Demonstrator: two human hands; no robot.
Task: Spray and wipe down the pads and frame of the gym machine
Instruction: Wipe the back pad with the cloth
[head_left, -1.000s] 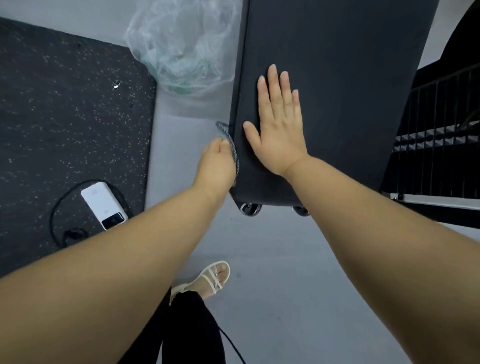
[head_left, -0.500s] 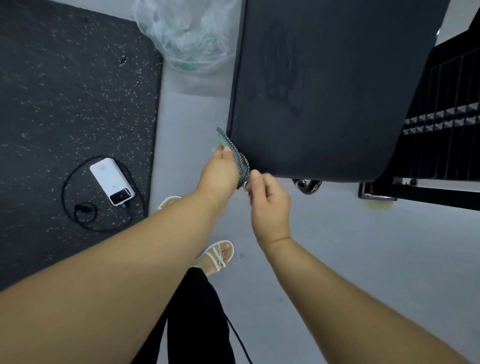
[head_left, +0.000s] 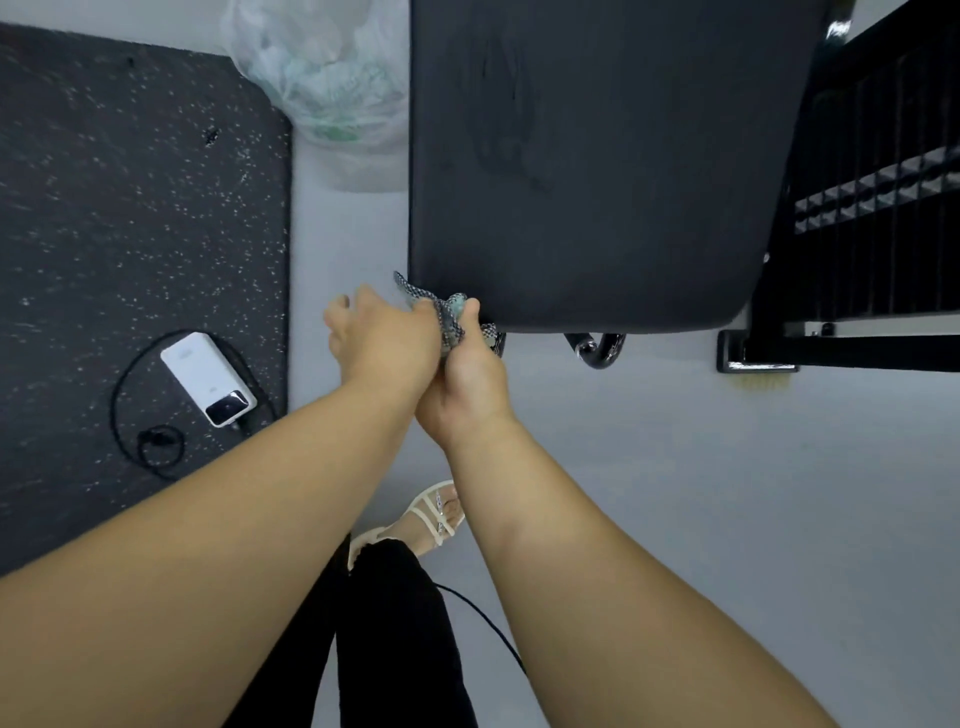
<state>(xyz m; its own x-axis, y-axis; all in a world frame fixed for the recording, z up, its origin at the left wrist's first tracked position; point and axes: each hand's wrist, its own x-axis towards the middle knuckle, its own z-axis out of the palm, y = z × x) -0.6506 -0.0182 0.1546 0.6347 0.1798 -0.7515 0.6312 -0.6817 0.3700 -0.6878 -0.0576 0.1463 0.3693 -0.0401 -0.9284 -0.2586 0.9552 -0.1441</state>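
Grey-checked cloth (head_left: 450, 318) was bunched between my two hands: I had the left hand (head_left: 382, 340) and the right hand (head_left: 467, 387) pressed together, both gripping it, with the right thumb up against it. Just beyond the knuckles, the cloth touched the near corner of the black pad (head_left: 597, 156). To their right a curved frame tube (head_left: 597, 354) showed under the pad. Well to their left a white power bank (head_left: 208, 378) lay on a speckled mat (head_left: 130, 208).
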